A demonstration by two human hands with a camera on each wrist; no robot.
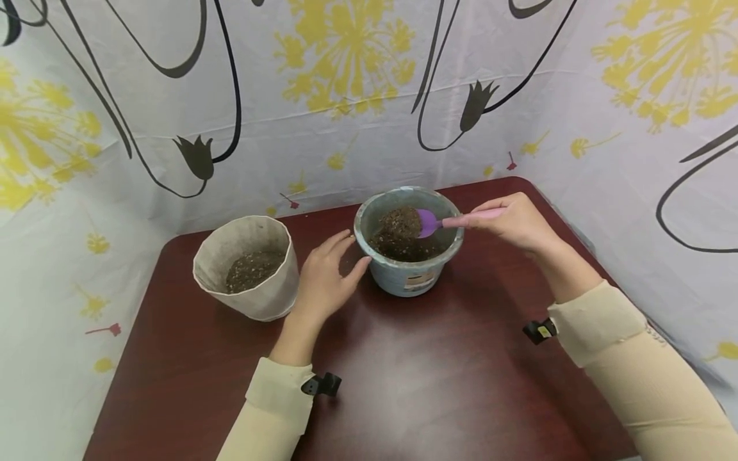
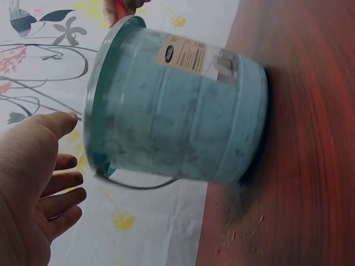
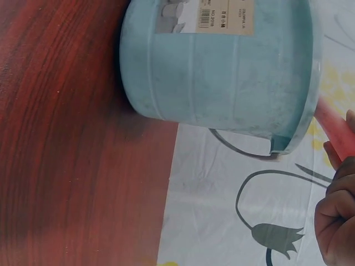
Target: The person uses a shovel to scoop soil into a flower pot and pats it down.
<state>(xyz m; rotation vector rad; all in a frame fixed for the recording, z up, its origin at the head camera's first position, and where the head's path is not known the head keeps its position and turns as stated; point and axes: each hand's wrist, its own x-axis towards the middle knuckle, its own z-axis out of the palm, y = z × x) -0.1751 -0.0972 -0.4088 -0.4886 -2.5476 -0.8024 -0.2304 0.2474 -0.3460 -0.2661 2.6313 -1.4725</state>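
In the head view my right hand [image 1: 515,221] grips the pink handle of a small garden trowel [image 1: 428,224] with a purple blade. Dark soil [image 1: 400,222] is heaped on the blade, inside a light blue bucket [image 1: 406,282] that holds more soil. My left hand [image 1: 325,275] is beside the bucket's left rim, thumb and fingers spread and holding nothing. In the left wrist view, the left hand [image 2: 33,183] is just off the rim. The right wrist view shows the right hand's fingers [image 3: 338,216] curled round the handle; the blade is hidden behind the bucket wall.
A whitish plastic pot [image 1: 277,288] with soil in its bottom stands left of my left hand. Both containers stand on a dark red wooden table [image 1: 403,384]. Patterned white cloth [image 1: 369,147] hangs behind and at the sides. Crumbs [image 2: 238,238] lie near the bucket's base.
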